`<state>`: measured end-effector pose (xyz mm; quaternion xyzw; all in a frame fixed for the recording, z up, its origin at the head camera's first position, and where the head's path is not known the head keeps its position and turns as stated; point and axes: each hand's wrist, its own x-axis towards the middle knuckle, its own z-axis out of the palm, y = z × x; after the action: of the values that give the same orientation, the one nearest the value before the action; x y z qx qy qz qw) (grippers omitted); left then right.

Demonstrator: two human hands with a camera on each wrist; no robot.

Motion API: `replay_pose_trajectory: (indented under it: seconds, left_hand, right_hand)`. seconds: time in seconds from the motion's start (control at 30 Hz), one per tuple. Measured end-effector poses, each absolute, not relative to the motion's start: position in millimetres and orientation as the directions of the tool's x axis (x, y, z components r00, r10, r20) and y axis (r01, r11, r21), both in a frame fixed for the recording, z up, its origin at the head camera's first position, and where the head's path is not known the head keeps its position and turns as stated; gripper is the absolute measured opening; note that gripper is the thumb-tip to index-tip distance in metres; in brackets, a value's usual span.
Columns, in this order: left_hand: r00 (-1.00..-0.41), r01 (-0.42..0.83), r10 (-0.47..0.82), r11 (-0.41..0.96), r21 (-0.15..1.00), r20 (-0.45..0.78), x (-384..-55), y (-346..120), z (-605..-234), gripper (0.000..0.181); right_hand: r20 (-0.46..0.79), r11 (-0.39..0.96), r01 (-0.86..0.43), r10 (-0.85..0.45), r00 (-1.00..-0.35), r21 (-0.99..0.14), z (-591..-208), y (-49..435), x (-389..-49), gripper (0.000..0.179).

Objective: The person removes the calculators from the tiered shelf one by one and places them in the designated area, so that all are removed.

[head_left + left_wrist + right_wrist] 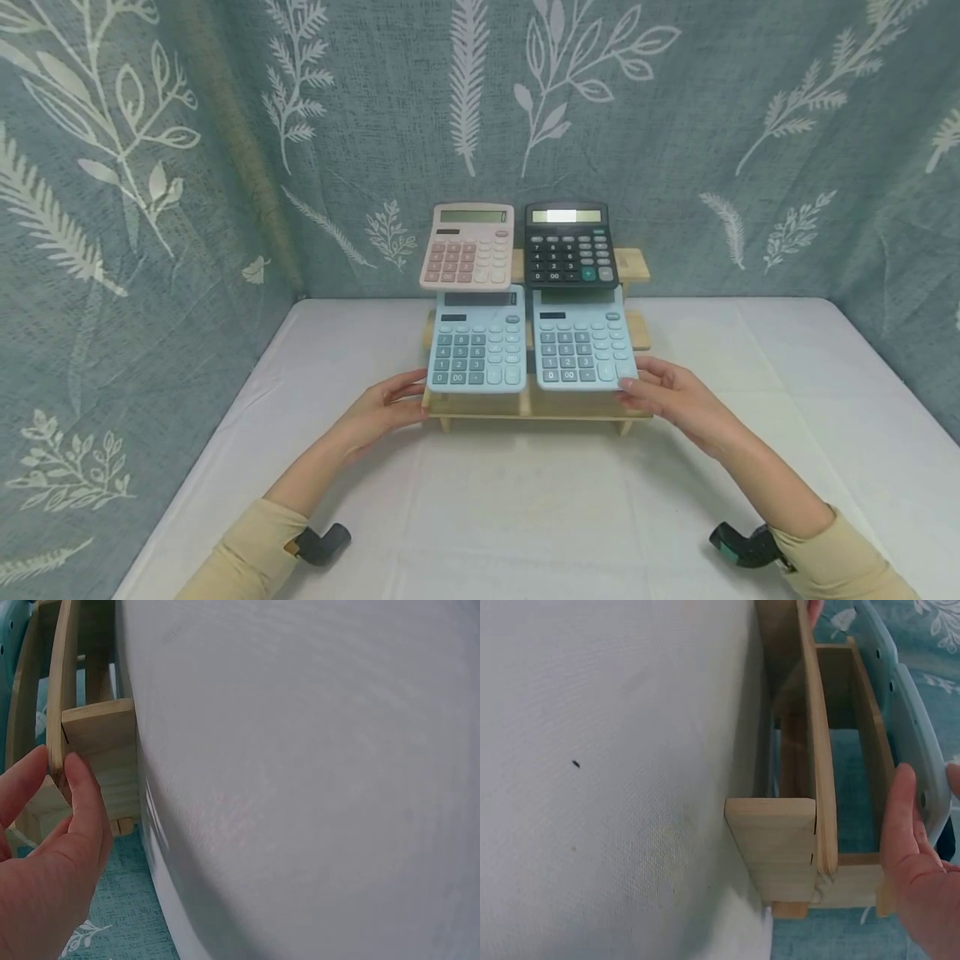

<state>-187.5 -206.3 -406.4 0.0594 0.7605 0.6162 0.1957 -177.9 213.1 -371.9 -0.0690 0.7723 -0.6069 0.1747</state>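
A tiered wooden rack point(480, 407) carries calculators in two rows. My left hand point(386, 408) pinches the left end of its lowest board between thumb and fingers; the left wrist view shows that board point(63, 690) between the fingertips. My right hand point(675, 397) holds the lower right corner of the right light blue calculator point(581, 350). In the right wrist view, fingers lie behind this calculator point(922, 742) and the thumb is at its front. Beside it stands another light blue calculator point(480, 350). Above them lean a pink calculator point(468, 246) and a black calculator point(568, 246).
The rack stands on a white-covered table point(525, 500), near its back edge. A blue-green curtain point(405, 100) with pale leaf patterns hangs behind and along the sides. Dark wrist devices point(322, 546) sit at both sleeves.
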Motion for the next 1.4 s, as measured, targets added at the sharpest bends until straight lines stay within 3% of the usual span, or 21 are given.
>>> replay_pose_trajectory:
  seconds: [0.67,1.4]
  left_hand:
    - [-0.919,-0.146,0.325,0.241,0.959,-0.221,-186.4,-205.2,-405.2,0.071]
    - [-0.918,-0.143,0.337,0.21,0.967,-0.209,-187.3,-205.1,-407.1,0.071]
  right_hand:
    - [-0.183,-0.056,0.22,-0.38,-0.907,-0.974,-369.3,213.1,-176.5,0.063]
    - [-0.231,-0.063,0.278,-0.4,-0.887,-0.958,-370.2,233.2,-159.4,0.072]
